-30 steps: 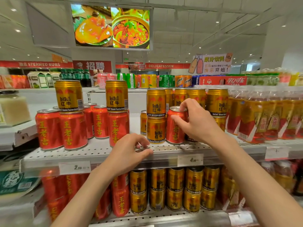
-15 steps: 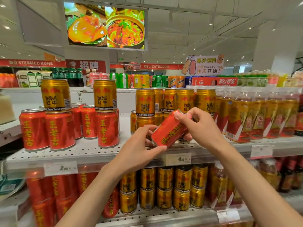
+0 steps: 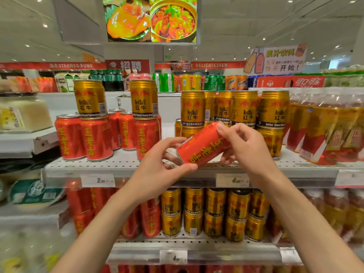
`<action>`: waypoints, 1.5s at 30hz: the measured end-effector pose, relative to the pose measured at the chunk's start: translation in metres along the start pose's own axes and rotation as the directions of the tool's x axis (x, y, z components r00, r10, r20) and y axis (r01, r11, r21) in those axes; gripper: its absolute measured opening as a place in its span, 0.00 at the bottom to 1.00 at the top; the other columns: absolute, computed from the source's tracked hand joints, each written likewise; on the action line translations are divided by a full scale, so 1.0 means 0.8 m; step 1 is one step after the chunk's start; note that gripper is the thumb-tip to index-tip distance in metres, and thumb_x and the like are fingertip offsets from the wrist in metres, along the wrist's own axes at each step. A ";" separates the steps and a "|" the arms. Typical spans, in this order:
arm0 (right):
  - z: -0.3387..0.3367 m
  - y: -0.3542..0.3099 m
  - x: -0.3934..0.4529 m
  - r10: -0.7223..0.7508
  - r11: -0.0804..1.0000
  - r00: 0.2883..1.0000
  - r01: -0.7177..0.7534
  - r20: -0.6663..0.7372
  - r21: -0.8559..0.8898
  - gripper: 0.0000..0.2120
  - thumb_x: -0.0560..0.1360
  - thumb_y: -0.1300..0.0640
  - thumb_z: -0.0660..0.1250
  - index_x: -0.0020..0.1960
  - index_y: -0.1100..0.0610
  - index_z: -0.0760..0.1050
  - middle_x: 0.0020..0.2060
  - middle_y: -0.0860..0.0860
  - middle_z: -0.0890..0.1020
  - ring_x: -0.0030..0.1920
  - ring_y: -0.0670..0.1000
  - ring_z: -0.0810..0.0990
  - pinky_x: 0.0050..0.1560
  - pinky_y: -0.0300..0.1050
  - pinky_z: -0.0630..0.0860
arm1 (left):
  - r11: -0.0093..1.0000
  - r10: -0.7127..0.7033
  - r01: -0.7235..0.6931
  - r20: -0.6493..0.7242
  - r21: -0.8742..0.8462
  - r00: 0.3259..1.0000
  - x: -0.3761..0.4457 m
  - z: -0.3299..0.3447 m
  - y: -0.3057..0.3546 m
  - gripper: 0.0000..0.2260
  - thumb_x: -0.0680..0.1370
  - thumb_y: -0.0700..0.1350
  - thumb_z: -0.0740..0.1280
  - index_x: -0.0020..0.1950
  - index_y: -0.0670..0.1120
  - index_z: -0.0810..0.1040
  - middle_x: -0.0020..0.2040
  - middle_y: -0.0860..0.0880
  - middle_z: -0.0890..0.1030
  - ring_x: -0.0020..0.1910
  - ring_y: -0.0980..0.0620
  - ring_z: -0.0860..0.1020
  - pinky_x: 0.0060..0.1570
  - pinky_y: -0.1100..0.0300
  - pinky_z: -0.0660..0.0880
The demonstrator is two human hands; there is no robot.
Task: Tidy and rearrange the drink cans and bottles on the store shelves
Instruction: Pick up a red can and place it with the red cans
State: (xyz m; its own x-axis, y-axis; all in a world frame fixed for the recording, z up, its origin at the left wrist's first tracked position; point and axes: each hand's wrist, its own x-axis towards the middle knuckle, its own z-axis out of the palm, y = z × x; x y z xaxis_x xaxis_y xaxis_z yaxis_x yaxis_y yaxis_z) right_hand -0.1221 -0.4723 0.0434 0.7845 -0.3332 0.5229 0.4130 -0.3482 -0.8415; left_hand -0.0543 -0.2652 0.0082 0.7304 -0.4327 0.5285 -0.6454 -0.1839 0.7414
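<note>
Red can (image 3: 202, 145) is lying tilted in the air before the upper shelf (image 3: 126, 164), both hands gripping it: left hand (image 3: 157, 172) is curling fingers round its lower end, right hand (image 3: 244, 146) is pinching its upper end. Gold cans (image 3: 244, 109) are standing stacked just behind.

held can (image 3: 202, 145): red, yellow characters | left cans (image 3: 96, 138): red, yellow characters | stacked cans (image 3: 244, 109): gold, red bulls, black band | bottles (image 3: 323, 131): amber, red-and-gold labels | shelf (image 3: 126, 164): white, dotted with holes
</note>
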 end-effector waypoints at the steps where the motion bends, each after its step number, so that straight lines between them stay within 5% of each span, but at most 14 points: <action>1: 0.009 -0.002 -0.002 -0.007 1.000 1.000 0.007 0.005 -0.005 0.25 0.77 0.42 0.68 0.50 0.66 0.73 0.38 0.54 0.83 0.29 0.52 0.81 0.30 0.43 0.77 | 1.000 -0.005 0.004 -0.006 -0.008 1.000 -0.004 -0.009 -0.003 0.28 0.71 0.51 0.79 0.69 0.60 0.75 0.57 0.54 0.80 0.46 0.57 0.81 0.43 0.67 0.78; 6: 0.067 -0.025 -0.008 -0.055 0.998 0.998 0.055 -0.003 -0.032 0.25 0.77 0.43 0.69 0.48 0.66 0.72 0.36 0.53 0.81 0.27 0.49 0.79 0.27 0.41 0.75 | 0.999 0.048 -0.049 -0.044 -0.024 0.998 -0.017 -0.064 -0.023 0.27 0.70 0.48 0.81 0.67 0.57 0.77 0.51 0.52 0.81 0.38 0.61 0.79 0.38 0.69 0.75; 14: 0.200 -0.073 -0.008 -0.095 0.991 0.993 0.101 0.071 -0.084 0.24 0.75 0.43 0.71 0.50 0.64 0.70 0.36 0.47 0.83 0.26 0.53 0.78 0.25 0.42 0.73 | 0.984 0.150 -0.136 -0.122 0.115 0.981 -0.038 -0.192 -0.078 0.27 0.68 0.53 0.82 0.65 0.58 0.77 0.56 0.57 0.82 0.41 0.57 0.82 0.36 0.70 0.75; 17: 0.234 -0.081 -0.016 -0.101 0.985 0.990 0.112 0.095 -0.128 0.25 0.71 0.43 0.74 0.53 0.61 0.68 0.47 0.53 0.85 0.31 0.62 0.83 0.24 0.44 0.76 | 0.968 0.198 -0.173 -0.125 0.183 0.972 -0.039 -0.216 -0.100 0.27 0.68 0.56 0.81 0.64 0.59 0.77 0.56 0.58 0.82 0.42 0.57 0.81 0.40 0.64 0.78; 22: 0.264 -0.090 -0.024 -0.163 0.960 0.986 0.162 0.017 -0.230 0.21 0.71 0.48 0.76 0.53 0.57 0.69 0.46 0.46 0.81 0.35 0.53 0.82 0.28 0.40 0.79 | 0.959 0.229 -0.210 -0.086 0.189 0.970 -0.040 -0.231 -0.114 0.28 0.71 0.57 0.78 0.69 0.58 0.75 0.59 0.60 0.79 0.46 0.60 0.79 0.46 0.56 0.83; 27: 0.270 -0.099 -0.010 -0.212 0.868 0.977 0.195 0.014 -0.457 0.21 0.70 0.40 0.75 0.52 0.48 0.68 0.49 0.43 0.78 0.46 0.47 0.81 0.44 0.51 0.83 | 0.928 0.272 -0.220 -0.143 0.302 0.952 -0.036 -0.251 -0.120 0.23 0.75 0.59 0.72 0.68 0.55 0.76 0.58 0.58 0.76 0.43 0.60 0.79 0.44 0.55 0.81; 34: 0.283 -0.085 0.014 -0.219 0.704 0.970 0.235 0.111 -0.670 0.22 0.71 0.37 0.72 0.52 0.48 0.66 0.45 0.46 0.82 0.40 0.45 0.81 0.41 0.48 0.82 | 0.857 0.348 -0.206 -0.236 0.472 0.907 -0.027 -0.266 -0.120 0.21 0.76 0.48 0.74 0.68 0.50 0.75 0.61 0.54 0.72 0.39 0.56 0.80 0.40 0.48 0.83; 38: 0.292 -0.079 0.020 -0.243 0.630 0.961 0.259 0.130 -0.733 0.22 0.72 0.35 0.70 0.53 0.47 0.65 0.43 0.43 0.78 0.38 0.44 0.78 0.42 0.45 0.78 | 0.824 0.330 -0.152 -0.244 0.546 0.912 -0.019 -0.273 -0.116 0.28 0.76 0.47 0.73 0.75 0.49 0.68 0.72 0.51 0.67 0.45 0.47 0.82 0.45 0.46 0.84; 45: 0.303 -0.062 0.027 -0.328 0.559 0.934 0.312 0.140 -0.768 0.21 0.76 0.39 0.68 0.62 0.49 0.70 0.56 0.45 0.76 0.48 0.48 0.80 0.48 0.50 0.82 | 0.831 0.165 -0.044 -0.170 0.554 0.971 0.001 -0.281 -0.111 0.35 0.79 0.49 0.71 0.81 0.52 0.57 0.82 0.49 0.56 0.56 0.41 0.82 0.63 0.40 0.76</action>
State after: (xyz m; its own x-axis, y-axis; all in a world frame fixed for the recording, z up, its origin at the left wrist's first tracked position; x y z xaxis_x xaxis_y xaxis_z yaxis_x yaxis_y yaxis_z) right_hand -0.0135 -0.2496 0.0632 0.6620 -0.0743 0.7458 0.1201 -0.9717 -0.2034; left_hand 0.0539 -0.0508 0.0359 0.6409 -0.3005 0.7064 -0.6927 -0.6231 0.3634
